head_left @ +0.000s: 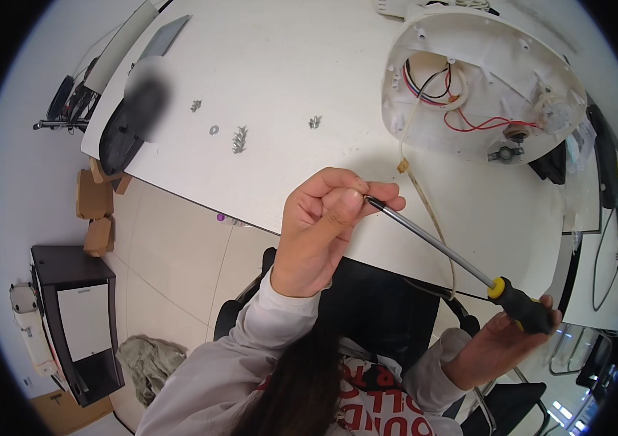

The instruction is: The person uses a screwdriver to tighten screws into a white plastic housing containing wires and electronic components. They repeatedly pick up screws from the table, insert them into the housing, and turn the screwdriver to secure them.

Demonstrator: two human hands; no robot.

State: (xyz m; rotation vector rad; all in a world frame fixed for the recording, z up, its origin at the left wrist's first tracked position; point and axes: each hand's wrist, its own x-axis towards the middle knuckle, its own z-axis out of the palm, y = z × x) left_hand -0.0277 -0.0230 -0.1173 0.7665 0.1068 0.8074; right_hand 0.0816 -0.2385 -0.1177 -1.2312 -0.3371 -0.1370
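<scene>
In my right hand [509,341] is a screwdriver [436,243] with a black and yellow handle, its long metal shaft slanting up to the left. The fingers of my left hand [323,221] are pinched at the dark tip, on what looks like a small screw [366,198], mostly hidden by the fingertips. Both hands are raised around the table's front edge. Beyond them, at the far right, a white plastic housing [494,80] lies with its hollow inside facing up, showing red, black and white wires [440,91]. A pale cable [429,211] with a tan connector [403,166] runs from it toward the front edge.
Small piles of screws [239,139] and a flat washer [214,130] lie on the white table [273,65]. A black chair [382,312] stands at the front edge. Cardboard boxes [95,195] and a dark cabinet [73,320] are on the left.
</scene>
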